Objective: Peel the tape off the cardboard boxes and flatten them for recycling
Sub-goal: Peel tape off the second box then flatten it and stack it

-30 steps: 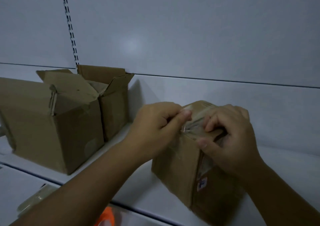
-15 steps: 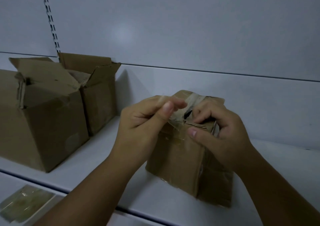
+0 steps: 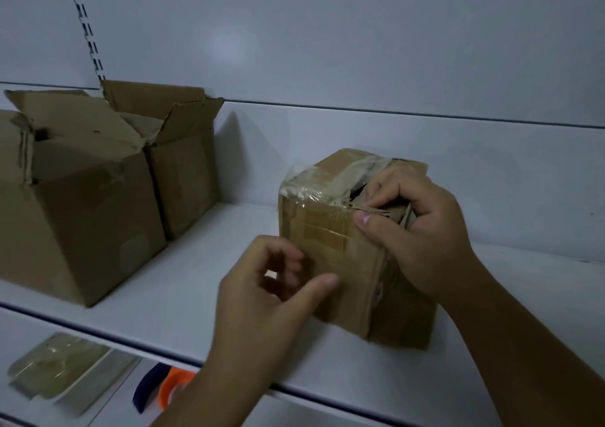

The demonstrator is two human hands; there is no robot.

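Note:
A small brown cardboard box stands on the white shelf, right of centre. Clear tape runs over its top and hangs loose and crinkled at the top left corner. My right hand grips the box at its top right edge, fingers curled over a torn flap and thumb on the front face. Lower down, in front of the box's front face, my left hand is blurred, with fingers apart and nothing visible in it.
Two larger opened cardboard boxes stand side by side at the shelf's left. On the lower shelf lie a flat taped cardboard piece and an orange and dark object. A slotted rail runs up the back wall.
My left hand has let go of the tape at the box's top and dropped down in front of the box. The right hand still holds the top edge.

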